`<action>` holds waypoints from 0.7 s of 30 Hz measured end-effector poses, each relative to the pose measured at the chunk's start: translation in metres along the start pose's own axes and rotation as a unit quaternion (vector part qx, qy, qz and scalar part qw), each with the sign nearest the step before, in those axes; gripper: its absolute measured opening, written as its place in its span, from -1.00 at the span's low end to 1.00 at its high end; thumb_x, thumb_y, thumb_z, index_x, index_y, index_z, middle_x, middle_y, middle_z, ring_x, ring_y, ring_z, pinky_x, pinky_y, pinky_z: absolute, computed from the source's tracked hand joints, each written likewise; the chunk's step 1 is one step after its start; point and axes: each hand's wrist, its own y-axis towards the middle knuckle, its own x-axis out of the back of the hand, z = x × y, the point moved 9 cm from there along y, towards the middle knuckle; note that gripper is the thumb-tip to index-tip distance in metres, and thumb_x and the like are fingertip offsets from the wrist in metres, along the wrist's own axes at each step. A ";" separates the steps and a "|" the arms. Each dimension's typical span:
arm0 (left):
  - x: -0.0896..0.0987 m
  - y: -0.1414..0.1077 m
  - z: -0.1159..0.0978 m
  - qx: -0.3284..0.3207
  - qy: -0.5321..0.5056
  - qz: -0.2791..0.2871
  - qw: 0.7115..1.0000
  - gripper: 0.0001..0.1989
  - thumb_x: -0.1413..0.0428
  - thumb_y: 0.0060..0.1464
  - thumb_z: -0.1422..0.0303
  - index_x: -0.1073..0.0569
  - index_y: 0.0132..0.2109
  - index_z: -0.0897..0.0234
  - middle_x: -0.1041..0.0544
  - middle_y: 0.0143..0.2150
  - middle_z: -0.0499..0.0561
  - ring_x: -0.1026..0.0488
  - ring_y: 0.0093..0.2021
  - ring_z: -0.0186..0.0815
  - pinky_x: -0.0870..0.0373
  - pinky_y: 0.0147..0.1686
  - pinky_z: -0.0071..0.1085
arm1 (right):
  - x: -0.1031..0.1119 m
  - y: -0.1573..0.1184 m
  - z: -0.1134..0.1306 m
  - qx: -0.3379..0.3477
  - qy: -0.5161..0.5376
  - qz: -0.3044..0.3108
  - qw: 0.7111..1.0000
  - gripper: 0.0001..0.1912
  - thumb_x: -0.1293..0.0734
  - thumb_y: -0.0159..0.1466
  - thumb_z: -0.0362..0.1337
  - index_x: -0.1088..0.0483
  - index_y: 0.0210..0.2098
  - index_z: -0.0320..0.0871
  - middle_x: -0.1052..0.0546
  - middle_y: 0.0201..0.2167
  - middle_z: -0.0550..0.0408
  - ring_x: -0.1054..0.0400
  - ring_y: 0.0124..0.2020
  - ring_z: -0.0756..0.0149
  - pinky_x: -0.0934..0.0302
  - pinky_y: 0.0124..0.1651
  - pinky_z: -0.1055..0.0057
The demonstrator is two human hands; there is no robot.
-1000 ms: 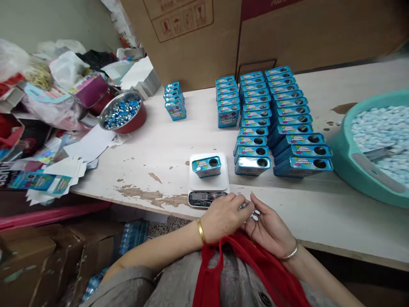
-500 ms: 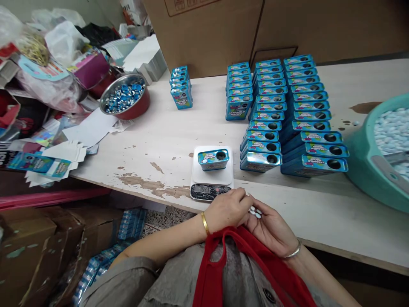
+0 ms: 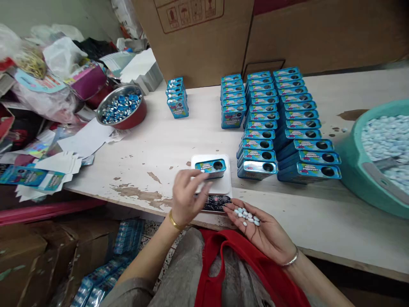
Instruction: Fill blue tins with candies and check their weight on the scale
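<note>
A blue tin [image 3: 211, 168] with a round dark hole in its top stands on a small white kitchen scale [image 3: 220, 186]. One white candy [image 3: 202, 171] lies on the tin's lid at its left end. My left hand [image 3: 188, 196] hovers over the scale's left side, just in front of the tin, thumb and forefinger apart and slightly blurred. It covers part of the black display panel. Palm up at the table's front edge, my right hand [image 3: 266, 232] cups several small white and pale blue candies [image 3: 247, 216].
Rows of blue tins [image 3: 298, 128] stand behind and right of the scale, with a smaller group [image 3: 177, 104] farther left. A turquoise tub [image 3: 351, 157] of candies is at right. A metal bowl [image 3: 140, 111] holds blue caps. Cardboard boxes [image 3: 198, 51] line the back.
My left hand has moved left and up from my right hand to the tin. My right palm has opened out, showing more candies. The view has shifted slightly.
</note>
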 end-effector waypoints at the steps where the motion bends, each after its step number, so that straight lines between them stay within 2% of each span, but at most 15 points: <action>1: 0.010 0.000 0.010 0.018 0.021 -0.028 0.999 -0.76 -0.09 0.11 0.43 -0.38 -0.04 0.24 -0.42 -0.16 0.07 -0.36 -0.13 -0.27 -0.33 -0.17 -0.29 | -0.003 -0.001 0.002 0.003 -0.006 0.003 1.000 -0.75 -0.21 0.25 -0.41 -0.43 -0.13 -0.34 -0.57 -0.14 -0.17 -0.46 -0.06 0.22 -0.34 0.02 0.40; 2: 0.015 0.000 0.015 0.026 0.037 -0.038 0.998 -0.75 -0.10 0.10 0.44 -0.39 -0.04 0.23 -0.42 -0.15 0.07 -0.35 -0.12 -0.25 -0.31 -0.16 -0.28 | -0.007 -0.001 0.005 0.009 -0.008 0.008 1.000 -0.74 -0.20 0.26 -0.41 -0.42 -0.11 -0.35 -0.55 -0.11 -0.18 -0.44 -0.03 0.21 -0.33 0.03 0.39; 4: 0.012 -0.002 0.014 0.018 0.043 -0.011 0.999 -0.72 -0.12 0.09 0.44 -0.39 -0.02 0.22 -0.42 -0.13 0.08 -0.35 -0.11 -0.24 -0.27 -0.14 -0.26 | -0.017 -0.002 0.010 0.018 -0.004 0.030 0.999 -0.71 -0.18 0.28 -0.38 -0.40 -0.08 -0.35 -0.54 -0.08 -0.20 -0.42 0.00 0.20 -0.32 0.04 0.36; 8: -0.021 -0.009 -0.019 -0.035 0.007 0.132 0.991 -0.75 -0.13 0.10 0.37 -0.42 -0.04 0.20 -0.44 -0.14 0.06 -0.34 -0.17 -0.25 -0.18 -0.18 -0.26 | -0.043 -0.001 0.016 0.023 0.010 0.095 0.995 -0.66 -0.11 0.34 -0.28 -0.40 -0.07 -0.34 -0.56 -0.14 -0.14 -0.47 -0.11 0.29 -0.36 -0.04 0.38; 10: -0.034 -0.012 -0.031 -0.025 -0.007 0.183 0.983 -0.84 -0.08 0.14 0.38 -0.44 -0.11 0.20 -0.45 -0.17 0.04 -0.33 -0.18 -0.27 -0.15 -0.20 -0.28 | -0.052 0.000 0.016 0.021 0.016 0.113 0.993 -0.64 -0.08 0.36 -0.27 -0.41 -0.07 -0.33 -0.58 -0.20 -0.09 -0.48 -0.21 0.37 -0.37 -0.09 0.43; 12: -0.042 -0.013 -0.033 0.006 -0.015 0.207 0.978 -0.88 -0.03 0.18 0.40 -0.45 -0.17 0.23 -0.45 -0.20 0.03 -0.32 -0.18 -0.28 -0.12 -0.22 -0.29 | -0.055 0.002 0.013 0.014 0.025 0.119 0.993 -0.63 -0.07 0.36 -0.28 -0.42 -0.07 -0.33 -0.58 -0.25 -0.05 -0.47 -0.26 0.42 -0.36 -0.10 0.45; 15: -0.043 -0.010 -0.031 0.020 -0.017 0.214 0.976 -0.88 -0.01 0.19 0.40 -0.45 -0.22 0.25 -0.45 -0.24 0.01 -0.31 -0.21 -0.29 -0.10 -0.23 -0.29 | -0.056 0.003 0.009 0.003 0.041 0.122 0.992 -0.64 -0.08 0.36 -0.30 -0.43 -0.10 -0.34 -0.58 -0.30 -0.02 -0.47 -0.29 0.44 -0.35 -0.07 0.45; 17: -0.038 -0.002 -0.030 0.008 -0.016 0.197 0.980 -0.88 -0.01 0.19 0.42 -0.44 -0.25 0.25 -0.46 -0.25 0.00 -0.32 -0.23 -0.31 -0.10 -0.22 -0.29 | -0.058 0.003 0.010 0.007 0.046 0.126 0.991 -0.65 -0.09 0.35 -0.31 -0.44 -0.11 -0.36 -0.59 -0.28 -0.04 -0.47 -0.24 0.40 -0.33 -0.01 0.41; 21: -0.014 0.020 -0.015 0.007 0.008 0.091 0.996 -0.92 -0.04 0.17 0.43 -0.43 -0.24 0.25 -0.47 -0.24 0.00 -0.36 -0.20 -0.32 -0.13 -0.13 -0.27 | -0.064 0.003 0.015 0.017 0.039 0.132 0.990 -0.66 -0.11 0.34 -0.30 -0.40 -0.07 -0.36 -0.55 -0.11 -0.15 -0.42 -0.02 0.24 -0.27 0.11 0.30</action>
